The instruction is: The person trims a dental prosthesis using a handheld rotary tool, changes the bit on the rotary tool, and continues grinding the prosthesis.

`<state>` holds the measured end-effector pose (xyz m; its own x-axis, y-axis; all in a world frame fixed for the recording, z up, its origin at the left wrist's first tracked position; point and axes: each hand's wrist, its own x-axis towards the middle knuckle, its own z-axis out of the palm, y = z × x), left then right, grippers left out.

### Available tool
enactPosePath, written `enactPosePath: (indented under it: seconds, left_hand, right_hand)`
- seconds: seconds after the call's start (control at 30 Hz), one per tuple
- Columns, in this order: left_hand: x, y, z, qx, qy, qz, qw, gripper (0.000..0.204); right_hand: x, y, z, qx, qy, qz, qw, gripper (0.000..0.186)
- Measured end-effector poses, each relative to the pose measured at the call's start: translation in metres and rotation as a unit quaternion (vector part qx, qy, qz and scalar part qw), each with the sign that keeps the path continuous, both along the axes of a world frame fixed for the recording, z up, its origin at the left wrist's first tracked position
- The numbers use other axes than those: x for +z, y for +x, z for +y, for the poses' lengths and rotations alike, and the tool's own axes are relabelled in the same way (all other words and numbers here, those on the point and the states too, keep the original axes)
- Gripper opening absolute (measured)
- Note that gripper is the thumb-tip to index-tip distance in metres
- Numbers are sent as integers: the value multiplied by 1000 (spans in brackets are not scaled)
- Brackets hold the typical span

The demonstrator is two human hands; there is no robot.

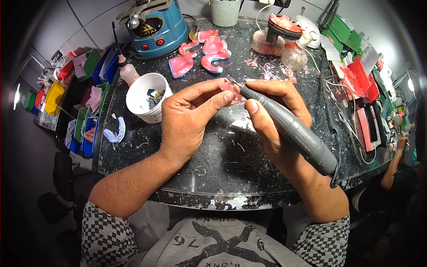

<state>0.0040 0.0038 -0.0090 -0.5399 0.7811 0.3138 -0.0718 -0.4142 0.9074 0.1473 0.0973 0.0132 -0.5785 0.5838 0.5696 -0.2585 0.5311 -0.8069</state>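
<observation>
My left hand (187, 115) pinches a small pink acrylic piece (236, 95) between thumb and fingertips, above the middle of the black bench. The fingers hide part of its shape. A dark grey rotary handpiece (299, 135) lies across my right hand (280, 115), gripped by the thumb and fingers. Its narrow tip points up and left and meets the edge of the pink piece, or comes very close to it. From its rear end a black cord (336, 171) hangs down. Whitish scraps (243, 123) lie on the bench beneath my hands.
A white tub (138, 100) with small bits inside stands left, beside a pale blue dental arch (114, 130). Farther back are a blue machine (162, 33), pink-and-blue moulds (215, 53), a glass bottle (294, 54) and a green bin (344, 33). Another person's arm (393, 164) shows far right.
</observation>
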Motion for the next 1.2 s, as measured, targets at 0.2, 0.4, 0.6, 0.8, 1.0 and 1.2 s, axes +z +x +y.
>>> enactPosePath:
  seconds: [0.2, 0.4, 0.6, 0.8, 1.0, 1.2]
  left_hand:
    - [-1, -2, -1, -4, -3, 16, 1000, 22]
    - [0, -2, -1, -6, -15, 7, 1000, 21]
    - [0, -2, -2, -8, -22, -2, 1000, 20]
    - [-2, -4, -2, 1, -31, 11, 999, 18]
    - [-3, -5, -3, -1, -30, 18, 999, 17]
    - [0, -4, -4, 6, -37, 17, 999, 16]
  right_hand:
    - [-3, -2, 4, 30, -50, -3, 998, 24]
    - [0, -1, 3, 52, -47, 12, 997, 22]
    - [-2, -1, 4, 53, -43, 10, 998, 22]
    - [-2, -2, 3, 52, -32, 7, 998, 22]
    - [4, -1, 0, 46, -32, -12, 998, 23]
    - [0, -4, 0, 47, -7, -2, 999, 22]
